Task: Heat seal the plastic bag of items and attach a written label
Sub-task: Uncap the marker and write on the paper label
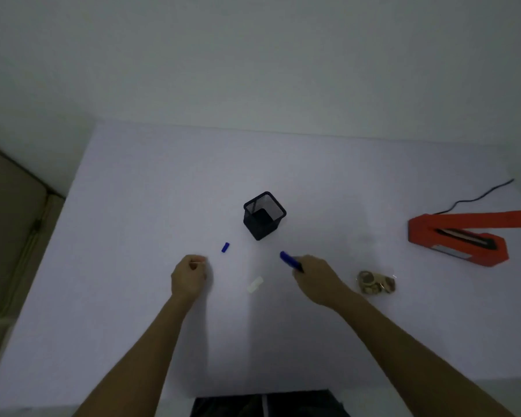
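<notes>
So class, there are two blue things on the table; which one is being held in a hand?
The blue pen, gripped by the right hand. The small blue cap lies loose, near the left hand.

Table — matt, smooth white surface, centre of frame. Pen holder — black wire mesh, looks metal. Heat sealer, right edge: red, smooth, slight sheen. Bag of items, right of centre, clear glossy plastic. Pen and cap look like blue plastic.
</notes>
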Available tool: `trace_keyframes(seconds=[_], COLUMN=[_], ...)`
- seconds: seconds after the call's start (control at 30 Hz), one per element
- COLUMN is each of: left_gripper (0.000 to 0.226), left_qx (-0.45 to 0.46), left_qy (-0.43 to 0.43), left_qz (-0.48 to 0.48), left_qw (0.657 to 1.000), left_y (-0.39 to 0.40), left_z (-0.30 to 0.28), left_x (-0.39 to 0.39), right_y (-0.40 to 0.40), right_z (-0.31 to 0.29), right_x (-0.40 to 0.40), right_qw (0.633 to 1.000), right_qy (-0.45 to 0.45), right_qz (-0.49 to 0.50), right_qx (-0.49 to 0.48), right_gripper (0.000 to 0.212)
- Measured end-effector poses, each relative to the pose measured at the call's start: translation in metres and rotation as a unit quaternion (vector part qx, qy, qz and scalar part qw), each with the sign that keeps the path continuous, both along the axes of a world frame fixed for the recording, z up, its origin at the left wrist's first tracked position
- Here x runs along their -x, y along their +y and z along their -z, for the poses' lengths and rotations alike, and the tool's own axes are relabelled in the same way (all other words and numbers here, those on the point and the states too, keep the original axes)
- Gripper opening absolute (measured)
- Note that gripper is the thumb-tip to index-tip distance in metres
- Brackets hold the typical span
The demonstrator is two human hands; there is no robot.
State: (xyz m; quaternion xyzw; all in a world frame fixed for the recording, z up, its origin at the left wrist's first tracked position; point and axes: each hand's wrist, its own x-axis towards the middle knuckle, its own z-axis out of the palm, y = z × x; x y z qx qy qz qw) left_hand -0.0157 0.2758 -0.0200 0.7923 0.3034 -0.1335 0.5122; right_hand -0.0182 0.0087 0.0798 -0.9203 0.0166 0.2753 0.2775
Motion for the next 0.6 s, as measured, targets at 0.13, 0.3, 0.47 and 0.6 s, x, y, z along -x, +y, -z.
trace_keyframes(seconds=[0.13,0.3,0.47,0.6], left_gripper=[0.019,0.024,0.034,0.045], left_qx=[0.002,0.010,-0.017,-0.073], left_qy=[0.000,-0.051,-0.045,-0.031], left_qz=[0.044,0.148,0.219,0.175], left_qw=[0.999,0.988,0.975,0.981], left_y=[-0.016,-0.042,-0.059,-0.056], left_z=[0.008,0.007,0.004,0.007], left_x=[0.024,0.028,0.003,-0.015], right_y=[0.024,0.024,0.019,-0.002], right_z=[0.060,0.080,0.084,0.089], right_x=[0.023,0.032,0.028,0.025], right_qw=[0.973,0.961,0.957,0.968], right_qy=[0.047,0.042,0.015,0.021], right_qz=[-0.192,-0.231,-0.231,-0.169], right_qx=[0.115,0.146,0.175,0.183], right_gripper=[0.064,0.078,0.075,0.077])
